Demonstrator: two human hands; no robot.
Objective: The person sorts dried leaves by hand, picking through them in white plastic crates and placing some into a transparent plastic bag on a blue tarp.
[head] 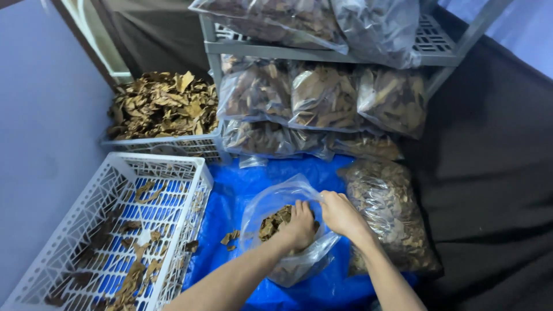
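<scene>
A clear plastic bag [271, 201] stands open on the blue tarp [236, 184], partly filled with dry brown leaves [274, 222]. My left hand [299, 226] is pushed down into the bag's mouth, pressing on the leaves inside. My right hand [340, 213] pinches the bag's rim at its right side and holds it open. Both forearms reach in from the bottom of the view.
A white plastic crate [109, 190] with a few leaves lies at the left. Behind it a second crate [167, 144] is heaped with leaves. A grey shelf rack [276, 52] holds filled bags; another filled bag [386, 213] lies to the right. Dark cloth covers the right side.
</scene>
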